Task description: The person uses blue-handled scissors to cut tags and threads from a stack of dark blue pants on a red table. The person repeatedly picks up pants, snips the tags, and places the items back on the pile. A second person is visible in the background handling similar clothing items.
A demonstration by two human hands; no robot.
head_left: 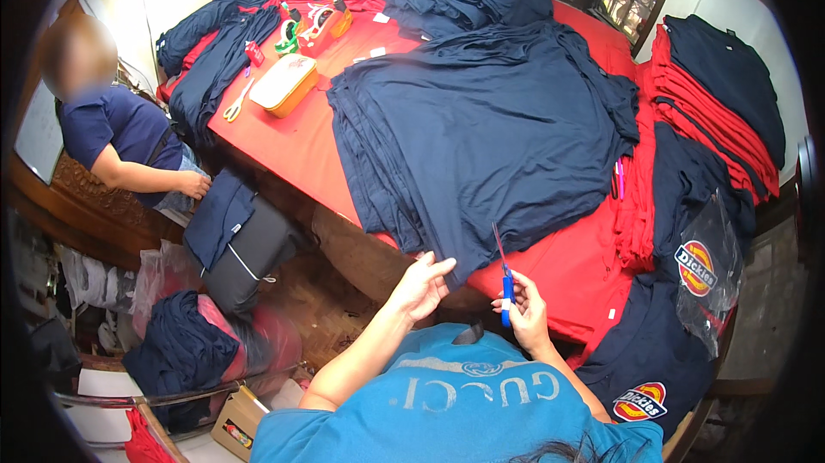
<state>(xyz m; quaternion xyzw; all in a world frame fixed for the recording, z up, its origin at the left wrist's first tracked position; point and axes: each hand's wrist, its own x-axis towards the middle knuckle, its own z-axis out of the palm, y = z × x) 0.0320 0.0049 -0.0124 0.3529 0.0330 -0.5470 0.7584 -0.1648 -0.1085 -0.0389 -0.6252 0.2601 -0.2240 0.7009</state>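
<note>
A stack of navy shirts (481, 136) lies spread over the red-covered table in front of me. My left hand (419, 289) pinches the near corner of the top navy shirt between thumb and fingers, drawing it over the table's near edge. In my right hand (528, 315) is a pair of scissors (507, 291) with blue handles, its thin blades pointing up and away from me. The blades stand just right of the pinched corner, apart from my left hand. Whether they are parted is too small to tell.
Folded red and navy shirts (709, 110) are piled at the right. A yellow-and-white case (284, 85), other scissors (238, 102) and tape dispensers (320, 24) lie on the red table (288, 153). At the left, a person (129, 132) stands by a dark seat (249, 248) with navy cloth.
</note>
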